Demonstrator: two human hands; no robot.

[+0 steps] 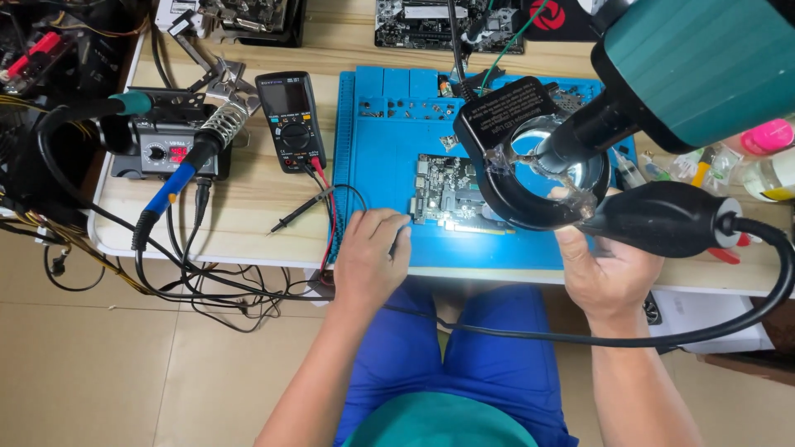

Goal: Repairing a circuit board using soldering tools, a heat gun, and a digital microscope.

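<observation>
Wooden desk carries a blue work mat at its front edge. On it I see my left hand closed around a thin tool beside the circuit board, my right hand gripping the black hot-air handle by the ring lamp.

Multimeter, soldering station, syringe
</observation>
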